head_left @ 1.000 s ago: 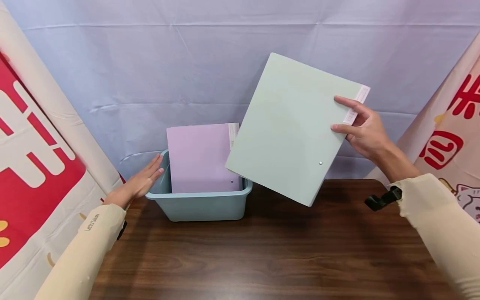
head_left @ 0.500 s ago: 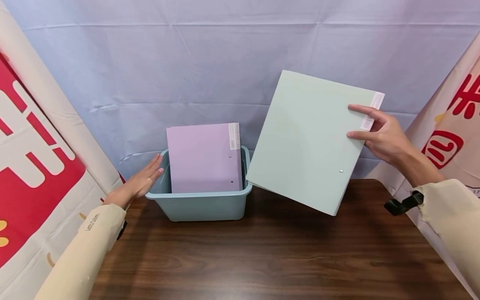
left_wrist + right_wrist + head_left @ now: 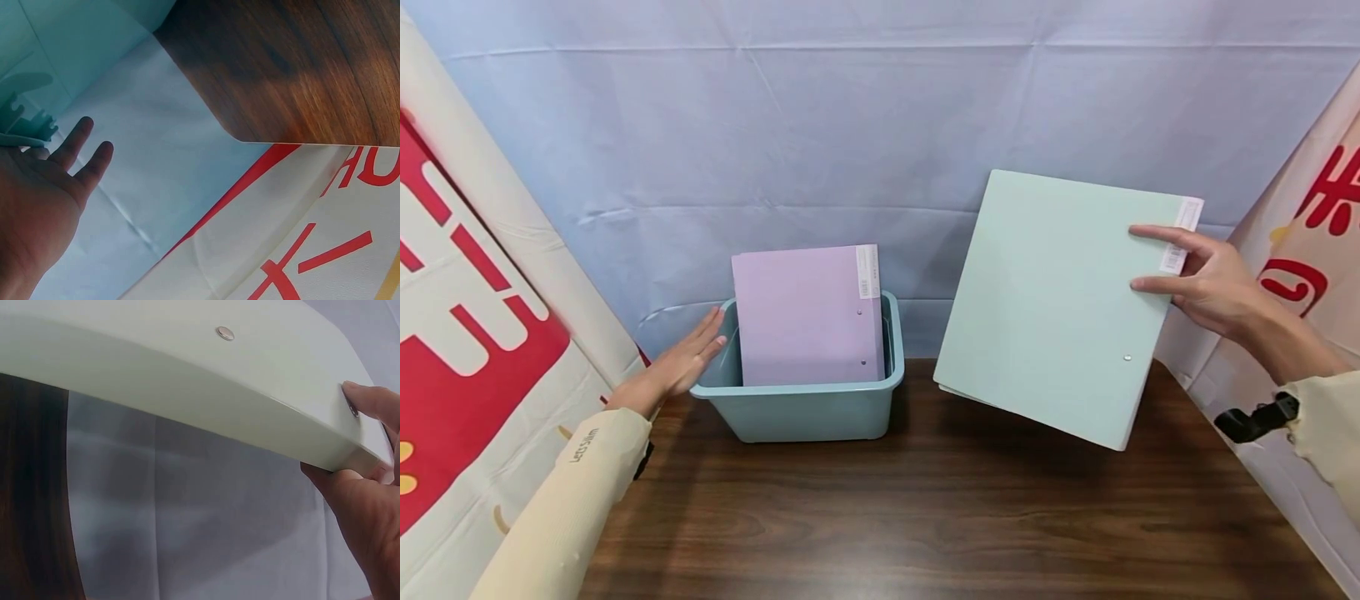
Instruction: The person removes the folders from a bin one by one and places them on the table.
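My right hand [image 3: 1213, 287] grips a pale green ring binder [image 3: 1052, 308] by its spine edge, near a white label. The binder hangs tilted above the right part of the table, and in the right wrist view its spine [image 3: 187, 400] and a metal rivet [image 3: 225, 333] show. At the left end of a blue plastic bin [image 3: 812, 417], my left hand [image 3: 673, 367] rests its straight fingers at the rim. Inside that bin a purple binder [image 3: 805, 317] stands upright, its lower edge hidden by the front wall. The left wrist view shows the left hand [image 3: 47, 206] with fingers extended.
Beneath everything lies a dark brown wooden table [image 3: 880, 517]. A pale blue-lilac cloth [image 3: 850, 125] hangs behind it. Printed red-and-white cloths hang at the left [image 3: 467, 292] and right [image 3: 1315, 242]. A black strap [image 3: 1258, 419] sits at my right wrist.
The green binder has moved right and downward with my right hand, away from the bin, and leans less. My left hand, the bin and the purple binder have stayed in place.
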### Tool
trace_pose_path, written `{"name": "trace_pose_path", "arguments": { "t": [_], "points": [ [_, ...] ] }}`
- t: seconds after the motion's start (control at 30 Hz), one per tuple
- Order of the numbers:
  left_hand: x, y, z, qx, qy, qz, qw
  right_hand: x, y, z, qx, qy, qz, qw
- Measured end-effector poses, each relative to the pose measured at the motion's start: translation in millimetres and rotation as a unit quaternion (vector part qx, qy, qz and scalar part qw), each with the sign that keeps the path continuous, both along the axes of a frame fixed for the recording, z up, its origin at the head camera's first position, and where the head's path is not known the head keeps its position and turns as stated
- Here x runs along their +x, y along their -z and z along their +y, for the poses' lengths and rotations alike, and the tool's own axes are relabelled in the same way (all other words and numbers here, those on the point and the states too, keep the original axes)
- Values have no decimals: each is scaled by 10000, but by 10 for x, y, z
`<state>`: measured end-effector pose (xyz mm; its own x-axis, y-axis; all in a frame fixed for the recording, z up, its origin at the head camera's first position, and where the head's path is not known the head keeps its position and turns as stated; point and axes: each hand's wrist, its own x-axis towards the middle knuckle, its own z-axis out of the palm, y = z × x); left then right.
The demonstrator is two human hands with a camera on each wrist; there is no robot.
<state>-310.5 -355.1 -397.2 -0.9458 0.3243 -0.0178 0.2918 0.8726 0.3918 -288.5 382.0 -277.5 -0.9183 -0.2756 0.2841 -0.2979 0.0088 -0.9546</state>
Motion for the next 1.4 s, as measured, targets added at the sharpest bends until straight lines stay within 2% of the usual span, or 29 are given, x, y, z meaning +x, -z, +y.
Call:
{"name": "trace_pose_path", "arguments": {
  "t": [0.23,0.33,0.43,0.67,0.73,0.97,1.07,1.17,1.23,1.33,1.4],
  "points": [
    [-3,-7,2,-26,-46,-20,10000,26,68,201,865,381,-128,9954],
    [-3,-3,4,-62,-73,-11,10000,29,111,265,1578,666,-17,9852],
    [1,2,5,-57,-74,16,10000,33,150,321,2245,904,48,9703],
    [30,19,-14,6,-57,80,10000,27,256,416,3018,1005,72,9480],
    [36,20,-20,11,-46,90,9999,21,294,453,3059,942,24,9474],
    [11,13,-14,25,-52,57,10000,-18,446,599,2666,510,-254,9621],
    [0,17,-18,27,-50,24,10000,-36,489,638,2732,426,-267,9607],
    [-6,15,-19,64,-51,-18,10000,-38,511,682,3052,452,-194,9510],
    [-13,15,-17,89,-57,-36,9999,-36,526,716,3364,529,-120,9401],
    [-15,16,-16,80,-52,-30,10000,-56,579,756,3890,739,10,9183],
    [-13,17,-16,67,-47,-24,10000,-73,623,777,4007,790,-5,9128]
  ]
}}
